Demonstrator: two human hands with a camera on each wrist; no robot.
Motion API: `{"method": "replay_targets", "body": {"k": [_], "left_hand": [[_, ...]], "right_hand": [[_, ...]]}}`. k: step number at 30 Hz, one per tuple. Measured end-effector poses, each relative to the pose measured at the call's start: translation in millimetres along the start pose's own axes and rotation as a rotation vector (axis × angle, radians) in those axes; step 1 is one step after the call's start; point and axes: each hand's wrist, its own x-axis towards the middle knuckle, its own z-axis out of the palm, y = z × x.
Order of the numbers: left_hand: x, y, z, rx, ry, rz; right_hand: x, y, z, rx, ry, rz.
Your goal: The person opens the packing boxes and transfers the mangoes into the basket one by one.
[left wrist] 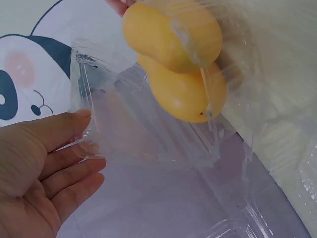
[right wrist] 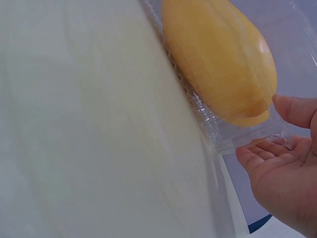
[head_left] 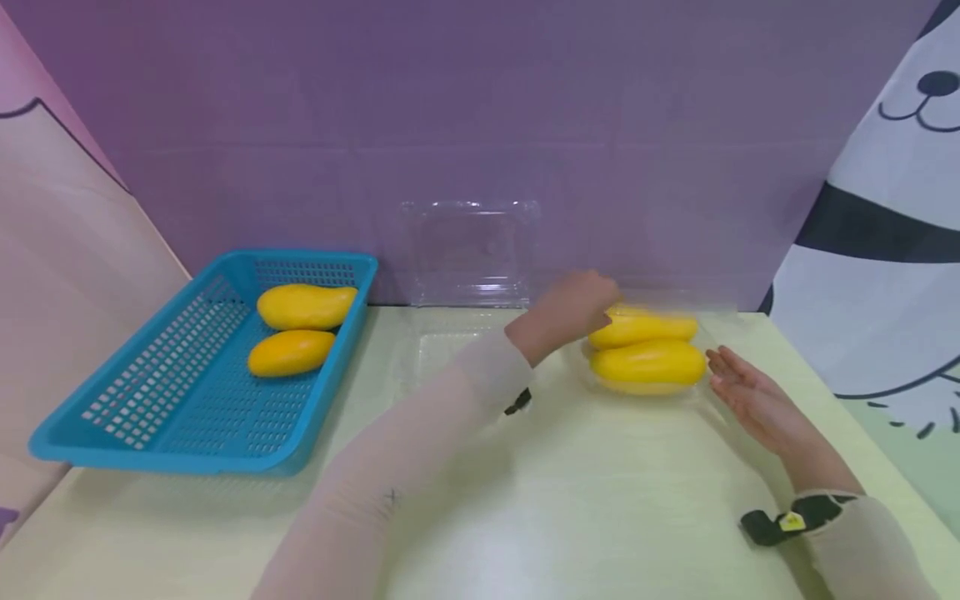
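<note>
Two yellow mangoes (head_left: 648,364) lie side by side in a clear plastic box (head_left: 637,389) on the right part of the table. My left hand (head_left: 572,310) is at the far left side of that box. In the left wrist view, its thumb and fingers pinch the edge of the box's raised clear lid (left wrist: 143,129). My right hand (head_left: 752,400) is at the box's right side, fingers extended. The right wrist view has its fingertips touching the clear rim (right wrist: 225,146), with the thumb beside the wall near a mango (right wrist: 223,59).
A blue perforated basket (head_left: 315,408) holding two more mangoes (head_left: 292,353) stands on the left. Behind my left forearm sits another clear box, its lid (head_left: 474,254) upright against the purple backdrop (head_left: 480,100). A panda-printed cloth (head_left: 892,308) hangs on the right.
</note>
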Motion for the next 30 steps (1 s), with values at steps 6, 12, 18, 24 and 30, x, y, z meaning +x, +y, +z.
{"method": "replay_targets", "body": {"k": [6,12,18,24,30], "left_hand": [[5.7,-13.3,-5.6,-0.054,0.16,-0.064],[16.8,-24.8,-5.8,-0.139,0.257,-0.209],[26.4,-33.7,-2.1,-0.353,0.335,-0.329],[35.9,-46.8,10.0,-0.545,0.461,-0.391],[43.1,-55.3,27.7,-0.567,0.531,-0.47]], "right_hand": [[1,0,0.3,0.0,-0.02,-0.02],[3,0,0.4,0.0,-0.017,-0.025],[2,1,0.6,0.022,-0.025,-0.031],[0,1,-0.9,0.007,-0.016,-0.022],[1,2,-0.9,0.0,-0.024,-0.024]]}}
